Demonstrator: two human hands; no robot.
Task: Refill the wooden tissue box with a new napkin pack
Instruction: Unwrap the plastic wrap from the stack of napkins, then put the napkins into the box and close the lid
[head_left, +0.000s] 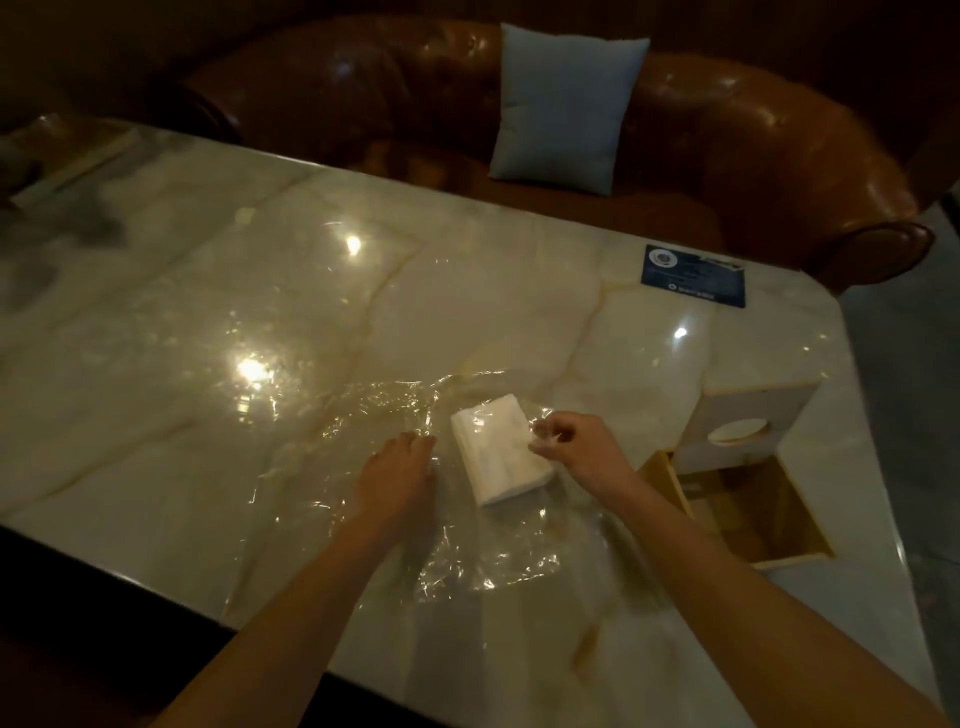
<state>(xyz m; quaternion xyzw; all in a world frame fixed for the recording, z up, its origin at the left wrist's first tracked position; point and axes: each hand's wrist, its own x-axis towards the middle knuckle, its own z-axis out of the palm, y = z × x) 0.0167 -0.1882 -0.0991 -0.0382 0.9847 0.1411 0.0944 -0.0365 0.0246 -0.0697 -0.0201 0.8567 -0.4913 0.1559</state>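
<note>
A white stack of napkins (497, 453) lies on the marble table (208, 322), amid spread-out clear plastic wrap (483, 561). My left hand (397, 470) rests flat on the wrap just left of the stack, fingers pressing down. My right hand (576, 449) is at the stack's right edge, its fingers pinched on a bit of the clear wrap. To the right stands the wooden tissue box (748, 514), open with its hollow inside showing. Its lid (748, 421), with a round hole, leans just behind it.
A dark blue card (693, 275) lies flat near the table's far right edge. A brown leather sofa (753, 156) with a pale blue cushion (566, 106) runs behind the table. The table's right edge is close beside the box.
</note>
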